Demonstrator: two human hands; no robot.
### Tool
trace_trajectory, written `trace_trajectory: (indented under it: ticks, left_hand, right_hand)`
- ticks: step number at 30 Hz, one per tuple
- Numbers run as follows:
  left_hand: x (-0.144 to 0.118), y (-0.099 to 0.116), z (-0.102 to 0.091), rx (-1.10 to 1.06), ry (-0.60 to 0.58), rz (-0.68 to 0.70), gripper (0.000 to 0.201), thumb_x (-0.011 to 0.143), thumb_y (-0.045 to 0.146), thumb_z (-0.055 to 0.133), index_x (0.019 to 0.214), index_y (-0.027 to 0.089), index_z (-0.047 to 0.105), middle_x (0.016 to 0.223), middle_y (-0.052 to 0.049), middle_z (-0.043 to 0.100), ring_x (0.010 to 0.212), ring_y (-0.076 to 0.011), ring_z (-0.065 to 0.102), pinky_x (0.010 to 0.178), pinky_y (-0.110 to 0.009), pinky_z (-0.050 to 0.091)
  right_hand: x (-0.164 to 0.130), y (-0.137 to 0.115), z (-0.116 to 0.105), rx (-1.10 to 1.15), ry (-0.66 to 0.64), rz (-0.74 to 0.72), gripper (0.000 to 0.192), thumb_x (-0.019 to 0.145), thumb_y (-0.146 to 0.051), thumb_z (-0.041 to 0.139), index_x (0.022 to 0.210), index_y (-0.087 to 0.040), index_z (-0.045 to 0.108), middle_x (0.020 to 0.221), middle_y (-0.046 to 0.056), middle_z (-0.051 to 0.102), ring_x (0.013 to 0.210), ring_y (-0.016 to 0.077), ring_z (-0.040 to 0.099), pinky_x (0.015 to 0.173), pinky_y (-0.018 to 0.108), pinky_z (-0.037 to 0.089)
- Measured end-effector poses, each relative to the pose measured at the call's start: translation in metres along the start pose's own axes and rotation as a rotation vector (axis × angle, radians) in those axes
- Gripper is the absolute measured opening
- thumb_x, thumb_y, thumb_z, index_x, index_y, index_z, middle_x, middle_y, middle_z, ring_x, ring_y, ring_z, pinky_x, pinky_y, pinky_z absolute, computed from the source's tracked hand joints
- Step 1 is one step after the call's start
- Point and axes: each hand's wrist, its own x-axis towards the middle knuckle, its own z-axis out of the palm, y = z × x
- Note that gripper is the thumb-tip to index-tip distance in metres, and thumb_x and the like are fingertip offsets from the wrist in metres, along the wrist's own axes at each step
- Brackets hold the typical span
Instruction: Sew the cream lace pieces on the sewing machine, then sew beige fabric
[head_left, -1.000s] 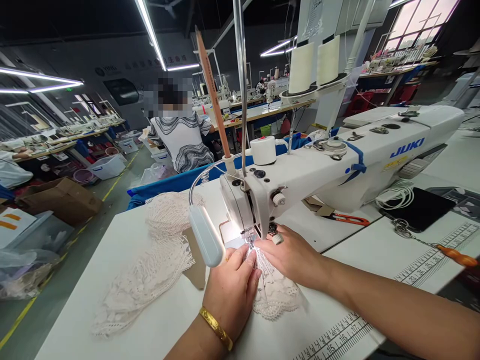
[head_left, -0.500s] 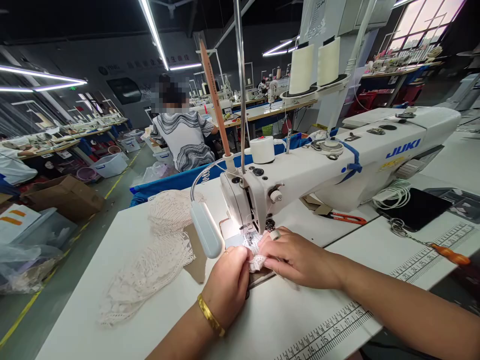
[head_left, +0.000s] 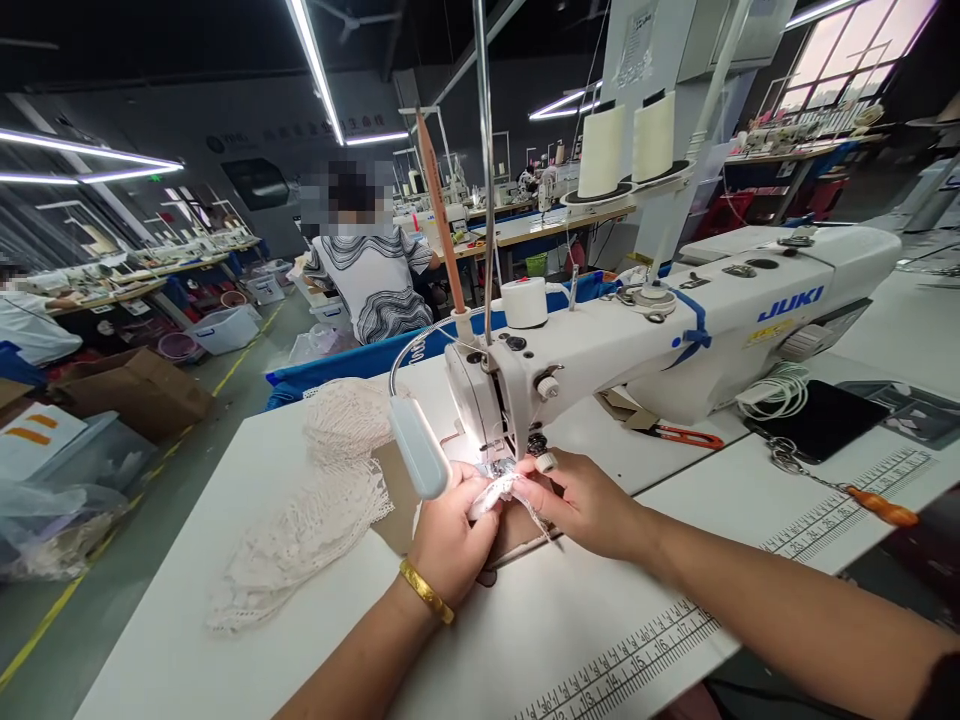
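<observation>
While both forearms reach in from 5 and 6 o'clock across the white table (head_left: 225, 560), the hands meet just in front of the needle. Nearest is the printed ruler (head_left: 645, 650) along the table edge. The left hand (head_left: 448, 540), a gold bangle (head_left: 426, 590) on its wrist, is curled closed around a bunched bit of lace (head_left: 501, 488); the right hand (head_left: 585, 500) pinches the same piece from the 3 o'clock side, fingers narrow, a ring on the forefinger. The lace sits between the two hands, touching both, its long axis running roughly from 8 to 2 o'clock, one loose end trailing toward 4 o'clock. Neither hand is clearly nearer — both hold it, and the presser foot (head_left: 501, 462) lies just beyond at 12 o'clock, lit by the lamp (head_left: 420, 448) on its gooseneck.

The lace looks soft, openwork, cream, crumpled rather than flat. At 9 o'clock a larger heap of lace (head_left: 315, 510) sprawls in scalloped bands. The machine (head_left: 675, 330) is smooth white enamel, a long boxy arm running toward 2 o'clock; red snips (head_left: 686, 437) lie under it, a dark phone (head_left: 821, 420) and an orange-handled tool (head_left: 874, 505) further right. Behind stand two thread cones (head_left: 626, 145) — and at 11 o'clock a seated person (head_left: 371, 280) in a striped top.
</observation>
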Motion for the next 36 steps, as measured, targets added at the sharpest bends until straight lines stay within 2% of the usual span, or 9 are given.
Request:
trace_trajectory:
  ticks: [8,14,18,22,25,27,30,32,36]
  left_hand:
    - [0.0,0.0,-0.001,-0.036,-0.025,0.02,0.018,0.08,0.02,0.05,0.062,0.021,0.054,0.073,-0.001,0.055,0.075,-0.017,0.055,0.069,-0.027,0.048]
    - [-0.002,0.007,-0.001,-0.103,-0.066,-0.037,0.023,0.083,0.031,0.067,0.063,0.02,0.061,0.079,-0.002,0.058,0.076,-0.0167,0.057,0.067,-0.026,0.05]
    - [-0.006,0.009,-0.002,-0.121,-0.023,-0.007,0.021,0.088,0.029,0.066,0.069,0.02,0.067,0.083,-0.003,0.063,0.08,-0.0174,0.061,0.069,-0.026,0.051]
    - [-0.01,0.014,-0.005,-0.109,-0.039,0.081,0.016,0.091,0.025,0.062,0.079,0.021,0.072,0.084,-0.003,0.07,0.083,-0.0186,0.064,0.075,-0.029,0.053]
    - [-0.011,0.014,-0.006,-0.121,-0.08,-0.018,0.016,0.09,0.025,0.059,0.08,0.022,0.07,0.073,0.0,0.068,0.066,-0.0158,0.06,0.062,-0.027,0.05]
    - [-0.012,0.012,-0.005,-0.179,-0.128,-0.136,0.013,0.089,0.026,0.059,0.08,0.022,0.067,0.065,0.003,0.062,0.053,-0.0132,0.055,0.052,-0.025,0.046]
    - [-0.011,0.009,-0.004,-0.267,-0.161,-0.234,0.009,0.087,0.029,0.063,0.08,0.023,0.062,0.06,0.006,0.058,0.048,-0.012,0.053,0.047,-0.024,0.045]
    - [-0.009,0.008,-0.005,-0.297,-0.153,-0.263,0.01,0.087,0.031,0.066,0.081,0.024,0.063,0.064,0.005,0.062,0.05,-0.0127,0.055,0.045,-0.023,0.047]
    - [-0.005,0.011,-0.009,-0.303,-0.196,-0.292,0.017,0.089,0.036,0.063,0.091,0.025,0.075,0.078,0.001,0.072,0.055,-0.0148,0.06,0.044,-0.024,0.049]
  right_hand:
    - [0.0,0.002,-0.003,-0.046,-0.009,-0.016,0.026,0.105,-0.037,0.048,0.096,-0.022,0.068,0.091,0.004,0.073,0.088,0.0221,0.066,0.084,0.034,0.049]
    - [-0.001,0.001,-0.007,-0.15,-0.064,-0.126,0.022,0.106,-0.031,0.049,0.093,-0.022,0.063,0.084,0.002,0.069,0.082,0.0213,0.062,0.084,0.034,0.048]
    - [-0.002,0.003,-0.007,-0.166,-0.089,-0.164,0.02,0.107,-0.028,0.048,0.094,-0.022,0.062,0.087,0.003,0.07,0.084,0.0219,0.06,0.082,0.034,0.046]
    - [-0.002,0.002,-0.01,-0.145,-0.137,-0.198,0.023,0.109,-0.024,0.044,0.094,-0.021,0.061,0.089,0.003,0.071,0.085,0.021,0.06,0.086,0.035,0.045]
    - [-0.005,0.002,-0.009,-0.171,-0.198,-0.215,0.018,0.107,-0.037,0.057,0.103,-0.02,0.062,0.096,0.004,0.071,0.092,0.0231,0.061,0.091,0.038,0.045]
    - [-0.007,0.004,-0.005,-0.259,-0.211,-0.218,0.024,0.098,-0.04,0.069,0.108,-0.019,0.062,0.101,0.006,0.07,0.096,0.026,0.06,0.091,0.04,0.044]
    - [-0.008,0.008,0.001,-0.375,-0.155,-0.195,0.006,0.092,-0.015,0.057,0.094,-0.02,0.06,0.089,0.005,0.067,0.087,0.0253,0.056,0.085,0.039,0.041]
    - [-0.005,0.009,0.001,-0.35,-0.101,-0.141,0.018,0.086,-0.005,0.047,0.087,-0.021,0.056,0.082,0.004,0.064,0.083,0.0239,0.054,0.082,0.037,0.042]
    - [0.0,0.006,-0.005,-0.23,-0.089,-0.068,0.02,0.083,-0.005,0.044,0.085,-0.022,0.056,0.081,0.002,0.063,0.08,0.0223,0.055,0.08,0.034,0.043]
